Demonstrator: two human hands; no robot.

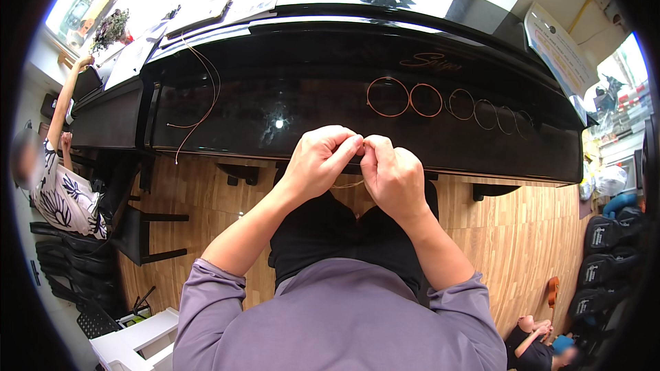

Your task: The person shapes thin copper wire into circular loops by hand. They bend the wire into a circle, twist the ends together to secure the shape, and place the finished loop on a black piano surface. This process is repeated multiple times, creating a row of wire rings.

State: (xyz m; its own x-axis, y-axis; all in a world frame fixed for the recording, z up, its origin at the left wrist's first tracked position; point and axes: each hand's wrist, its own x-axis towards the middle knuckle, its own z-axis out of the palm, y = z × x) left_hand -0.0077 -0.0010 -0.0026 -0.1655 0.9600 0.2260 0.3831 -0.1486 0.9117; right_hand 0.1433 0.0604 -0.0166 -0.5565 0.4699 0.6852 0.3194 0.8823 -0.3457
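Note:
In front of the black piano, my left hand [320, 161] and my right hand [395, 172] meet fingertip to fingertip. Both are closed in a pinch on a thin copper-coloured string, mostly hidden by the fingers. Part of that string [347, 186] curves below them, over my lap. On the piano's glossy surface to the right lies a row of coiled strings: a copper coil [388, 77], a second copper coil [426, 84] and several thinner silvery coils [460, 89]. Off to the left, loose copper-coloured strings [218, 82] hang down in long curves.
The black piano [309, 103] spans the view before me, with papers [251, 3] on top. At the far left a person [69, 185] reaches toward a plant [113, 31]. A black chair [155, 237] stands nearby. Another person [536, 347] sits lower right, near black bags [605, 268].

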